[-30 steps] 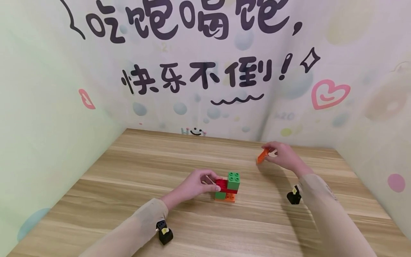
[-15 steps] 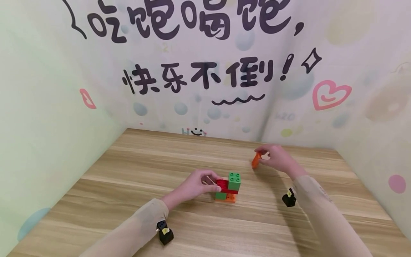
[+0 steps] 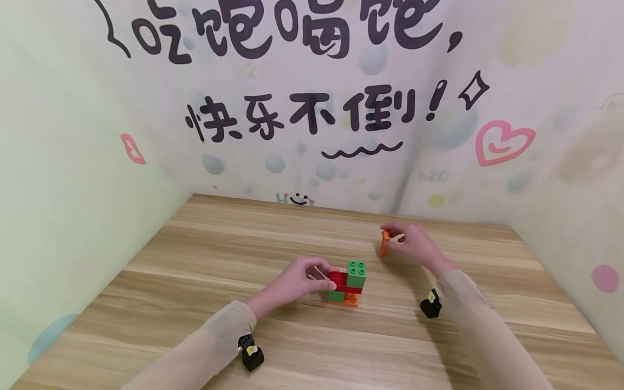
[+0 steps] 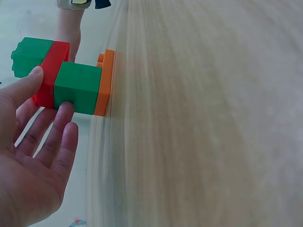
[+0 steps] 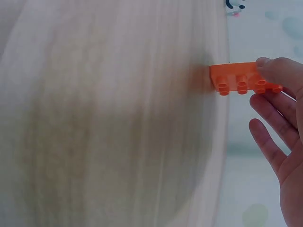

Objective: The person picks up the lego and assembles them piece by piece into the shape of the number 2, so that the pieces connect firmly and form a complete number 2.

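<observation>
Toward the middle of the table stands a stack of toy building bricks: a flat orange brick [image 4: 106, 85] at the bottom, a green brick [image 4: 78, 87] on it, then a red brick [image 3: 337, 280] and a second green brick [image 3: 356, 274] on top. My left hand [image 3: 298, 280] pinches the red brick from the left, a finger touching the lower green one. Farther back to the right, my right hand [image 3: 418, 248] pinches a flat, studded orange brick [image 5: 234, 75] between thumb and fingers. That brick points upright; whether its lower end touches the table, I cannot tell.
The wood-grain table [image 3: 195, 260] reaches back to a printed cloth backdrop [image 3: 302, 179]. Cloth also hangs at the left and right. A small black device is worn on the left wrist [image 3: 251, 355], another on the right wrist [image 3: 431, 304].
My right hand has moved left and slightly nearer with the orange brick, which has turned from slanted to upright. My left hand and the stack have kept their place.
</observation>
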